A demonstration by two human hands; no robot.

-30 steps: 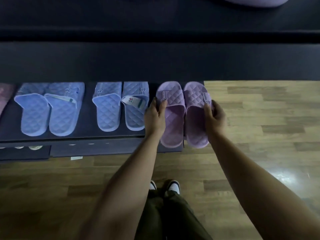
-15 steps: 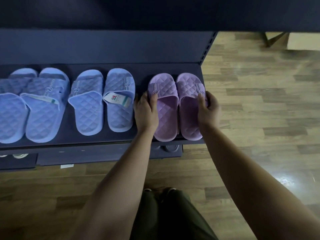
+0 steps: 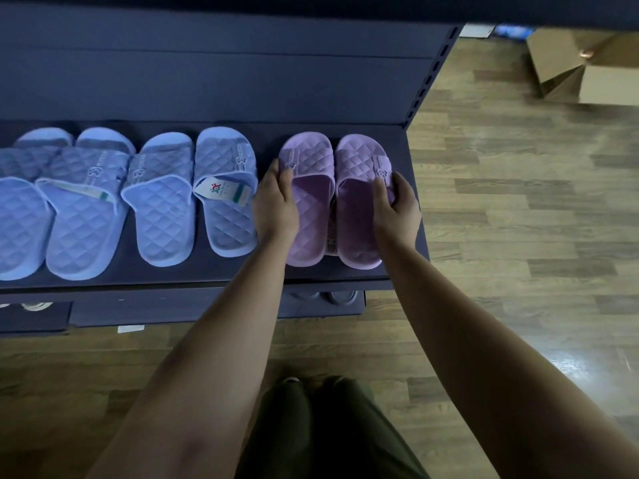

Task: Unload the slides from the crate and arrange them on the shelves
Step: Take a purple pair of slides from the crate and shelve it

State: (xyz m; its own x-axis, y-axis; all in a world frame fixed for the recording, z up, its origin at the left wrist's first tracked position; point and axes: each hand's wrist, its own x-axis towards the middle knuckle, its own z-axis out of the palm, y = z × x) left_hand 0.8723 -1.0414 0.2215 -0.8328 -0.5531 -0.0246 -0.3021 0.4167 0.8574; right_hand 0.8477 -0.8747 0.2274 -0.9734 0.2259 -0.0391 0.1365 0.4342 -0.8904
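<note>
Purple slides (image 3: 333, 198) lie as a pair at the right end of the shelf (image 3: 207, 276), toes toward the back, touching each other. The left hand (image 3: 276, 202) curls on the outer edge of the left slide, and the right hand (image 3: 394, 202) grips the outer edge of the right one, probably to press the pair together and square it with the blue slides (image 3: 193, 195) beside. An open cardboard box (image 3: 584, 63) stands far right on the floor; its contents are hidden. No crate is visible.
</note>
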